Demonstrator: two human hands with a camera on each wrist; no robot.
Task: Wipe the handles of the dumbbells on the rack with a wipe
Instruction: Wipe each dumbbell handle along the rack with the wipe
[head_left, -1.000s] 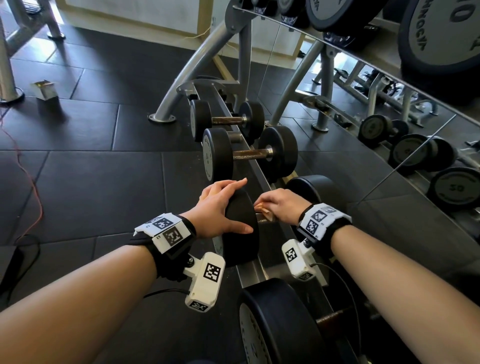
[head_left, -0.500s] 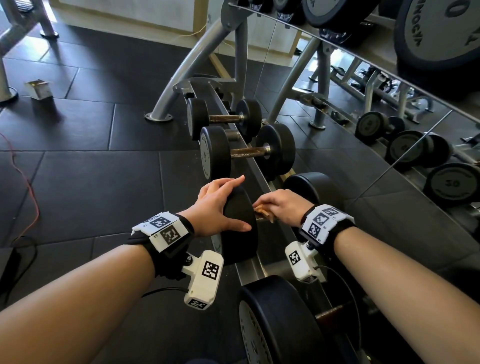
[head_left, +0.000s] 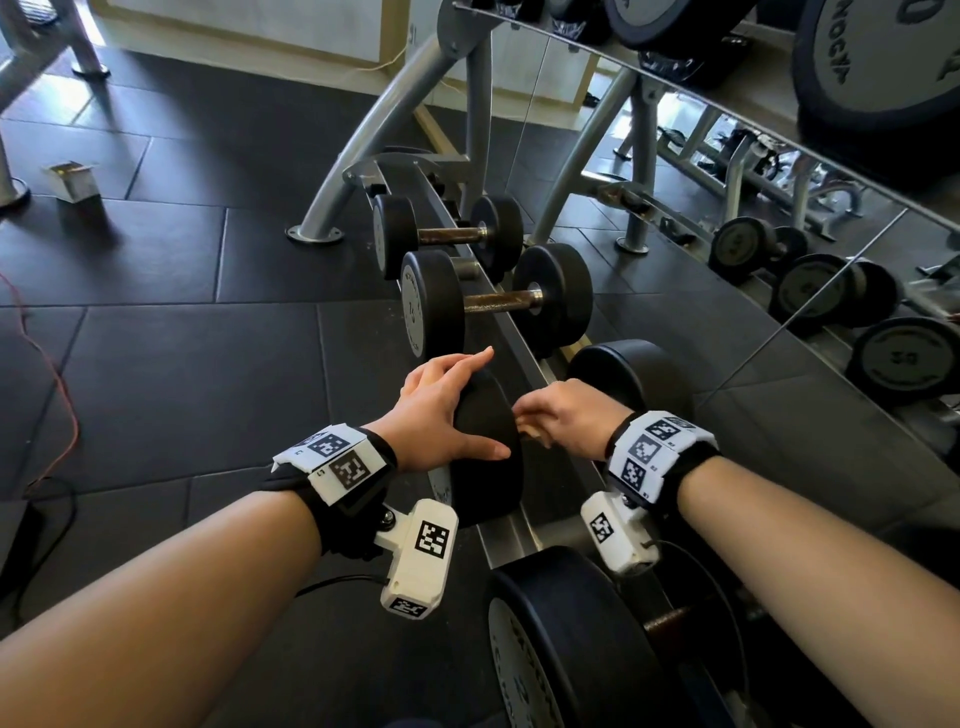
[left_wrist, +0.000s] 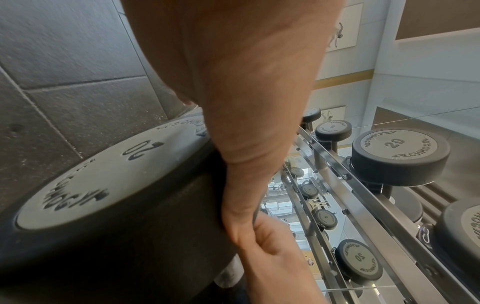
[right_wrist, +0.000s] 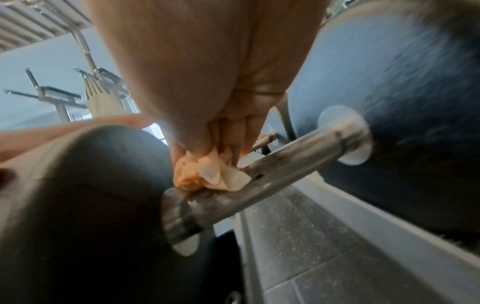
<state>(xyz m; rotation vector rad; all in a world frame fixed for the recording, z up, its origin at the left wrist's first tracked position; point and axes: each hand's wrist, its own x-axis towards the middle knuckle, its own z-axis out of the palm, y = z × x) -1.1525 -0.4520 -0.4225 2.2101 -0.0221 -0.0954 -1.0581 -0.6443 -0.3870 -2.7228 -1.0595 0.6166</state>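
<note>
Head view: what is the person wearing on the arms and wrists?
Both forearms are bare, with no sleeves. The left wrist and right wrist each carry a black strap with a white block printed with black square markers. Under each hangs a white camera housing with another marker and a thin black cable.

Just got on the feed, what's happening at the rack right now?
A person is cleaning a dumbbell on the low rack. The left hand rests flat on its near weight head, steadying it. The right hand pinches a crumpled wipe and presses it on the metal handle close to that head. The two dumbbells farther along show rusty-looking handles.
</note>
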